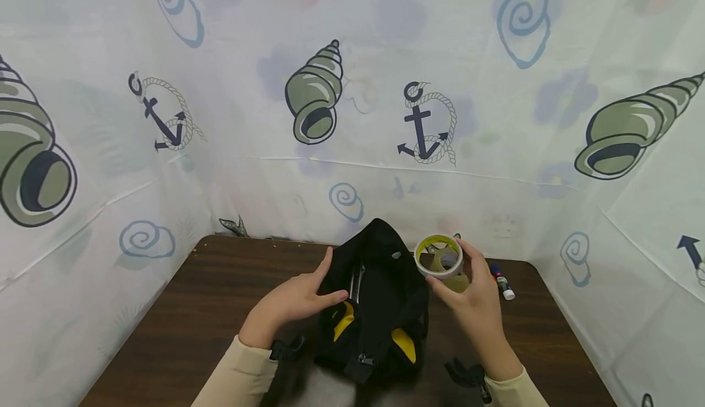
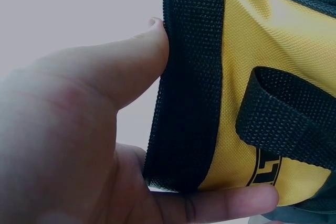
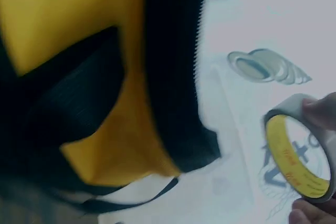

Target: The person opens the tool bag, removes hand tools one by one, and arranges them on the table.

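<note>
- Head: right hand (image 1: 478, 297) grips the tape roll (image 1: 423, 269), right of the bag (image 1: 385, 300); left hand (image 1: 289, 304), with fingers spread, touches the bag.
- Left wrist: thumb meets the bag's edge.
- Right wrist: tape roll is apart from bag.

The bag (image 1: 380, 315) sits on the table (image 1: 220, 297), left of the tape roll (image 1: 440, 275) (tube (image 1: 502, 283) farther right).

Beneath the grip lies a dark wood-grain table (image 1: 190, 309); beyond the grip and on both sides hang pale, creased sheets (image 1: 237, 104) printed with grey-green shells (image 1: 316, 92), roped anchors (image 1: 420, 126) and blue spirals (image 1: 347, 202).
</note>
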A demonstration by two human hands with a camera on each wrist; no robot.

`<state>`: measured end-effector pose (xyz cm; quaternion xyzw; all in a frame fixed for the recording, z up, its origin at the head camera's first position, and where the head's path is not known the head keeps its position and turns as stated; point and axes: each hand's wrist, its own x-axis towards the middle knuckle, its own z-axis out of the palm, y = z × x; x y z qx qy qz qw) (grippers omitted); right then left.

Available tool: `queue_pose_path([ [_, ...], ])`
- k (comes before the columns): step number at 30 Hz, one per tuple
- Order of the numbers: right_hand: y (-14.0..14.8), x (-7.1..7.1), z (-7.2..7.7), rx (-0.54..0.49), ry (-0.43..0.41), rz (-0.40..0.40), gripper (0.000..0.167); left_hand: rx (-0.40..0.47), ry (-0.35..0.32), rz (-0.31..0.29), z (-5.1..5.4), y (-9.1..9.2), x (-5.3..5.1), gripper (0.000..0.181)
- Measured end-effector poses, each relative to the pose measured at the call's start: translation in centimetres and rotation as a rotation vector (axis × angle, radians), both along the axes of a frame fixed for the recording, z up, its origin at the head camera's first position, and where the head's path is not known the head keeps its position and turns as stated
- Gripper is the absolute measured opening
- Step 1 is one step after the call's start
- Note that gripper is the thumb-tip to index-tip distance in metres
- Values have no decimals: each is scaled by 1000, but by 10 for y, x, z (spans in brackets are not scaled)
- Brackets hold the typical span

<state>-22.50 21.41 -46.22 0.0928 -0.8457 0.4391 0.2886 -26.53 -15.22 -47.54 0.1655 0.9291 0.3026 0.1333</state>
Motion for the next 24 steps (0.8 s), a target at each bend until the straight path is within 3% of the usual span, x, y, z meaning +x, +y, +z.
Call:
queue_pose_path([
  [9, 24, 6, -27, 7, 170, -51, 107, 8, -2, -3, 1, 0, 1, 109],
  [13, 36, 11, -37, -16, 197, -63, 106, 5, -2, -2, 1, 1, 0, 109],
  [17, 50, 14, -51, -68, 179, -63, 102, 5, 0, -3, 1, 2, 0, 109],
  [20, 61, 16, -71, -94, 147, -67, 99, 7, 2, -7, 0, 2, 0, 109],
  [22, 68, 15, -89, -139, 84, -78, 96, 2, -1, -5, 1, 1, 0, 109],
  [24, 73, 11, -106, -235, -31, -76, 91, -3, 1, 6, 2, 0, 0, 109],
])
